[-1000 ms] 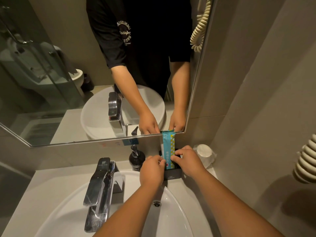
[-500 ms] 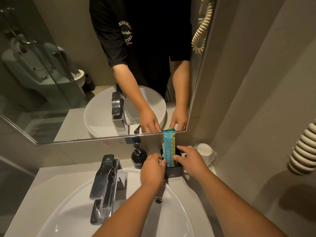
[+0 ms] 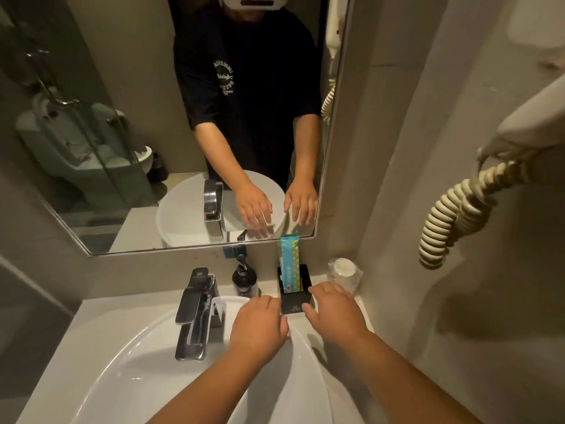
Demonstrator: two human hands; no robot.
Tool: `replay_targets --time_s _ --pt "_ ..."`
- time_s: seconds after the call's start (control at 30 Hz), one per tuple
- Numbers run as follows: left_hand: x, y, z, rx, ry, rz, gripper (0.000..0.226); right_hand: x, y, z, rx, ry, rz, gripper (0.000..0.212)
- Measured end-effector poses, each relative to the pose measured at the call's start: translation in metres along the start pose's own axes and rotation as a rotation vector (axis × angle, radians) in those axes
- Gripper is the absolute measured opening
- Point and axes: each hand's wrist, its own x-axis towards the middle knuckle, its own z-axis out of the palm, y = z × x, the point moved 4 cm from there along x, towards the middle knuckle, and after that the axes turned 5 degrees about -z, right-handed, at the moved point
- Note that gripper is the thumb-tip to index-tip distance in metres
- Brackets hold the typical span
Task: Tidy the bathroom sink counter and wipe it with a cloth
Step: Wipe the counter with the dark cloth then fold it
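Both hands have let go of the blue packet (image 3: 289, 264) and drawn back toward the near side. It now stands upright in the black holder (image 3: 296, 293), at the far edge of the counter (image 3: 101, 313) under the mirror (image 3: 122, 148). The left hand (image 3: 260, 327) and right hand (image 3: 333, 312) hover spread and empty, fingertips at the holder's front. The packet looks light, thin and crinkly, likely to tip; pinching it low, near the holder's rim, seems safest. A wrapped cup (image 3: 344, 275) sits just right of the holder.
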Motion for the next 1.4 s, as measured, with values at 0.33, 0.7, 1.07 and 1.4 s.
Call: replay_targets --time_s 0.33,0.7,1.07,1.4 --pt "-0.150 -0.060 -0.005 0.113 -0.189 -0.027 0.050 -0.107 -0.077 0.033 -0.021 -0.227 -0.118 0.065" --pt "-0.275 -0.118 -0.023 0.084 -0.207 -0.116 0.060 -0.202 -0.175 0.063 0.021 -0.264 -0.194 0.060" --pt "-0.363 -0.126 -0.013 -0.035 -0.173 0.053 0.046 -0.310 -0.206 0.098 0.091 -0.348 -0.140 0.054" --pt "-0.334 -0.103 0.025 0.137 -0.338 0.223 0.071 -0.293 -0.190 0.118 -0.055 -0.423 -0.306 0.051"
